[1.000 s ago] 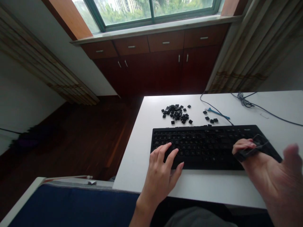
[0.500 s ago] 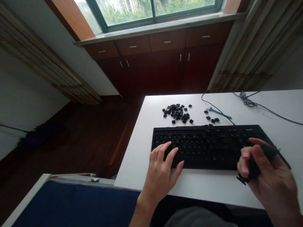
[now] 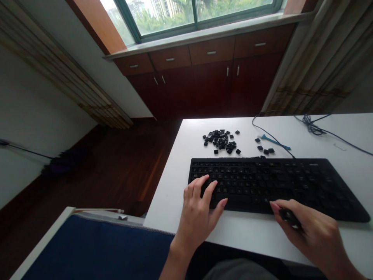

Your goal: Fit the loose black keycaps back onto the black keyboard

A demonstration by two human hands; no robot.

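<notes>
A black keyboard (image 3: 262, 182) with many keycaps taken off lies along the front of the white table. My left hand (image 3: 199, 204) rests on its left end, fingers spread over the bare key area, thumb by the front edge. At the keyboard's front edge, right of the middle, my right hand (image 3: 309, 227) is closed around a black tool (image 3: 290, 218). Much of that tool hides inside the palm, so its kind does not show. Behind the keyboard lies a heap of loose black keycaps (image 3: 221, 140). Several more keycaps (image 3: 266, 151) sit apart, near a blue pry tool (image 3: 275, 142).
The keyboard's cable (image 3: 271, 135) runs back over the white table (image 3: 166, 190) to a tangled bundle (image 3: 313, 125). A thin bent wire (image 3: 339, 146) lies at the right. A dark blue cloth surface (image 3: 96, 249) adjoins the table at the left front.
My right hand has swung left and turned palm-down, bringing the black tool from the keyboard's right end to its front edge. My left hand stays in place. The view has shifted slightly.
</notes>
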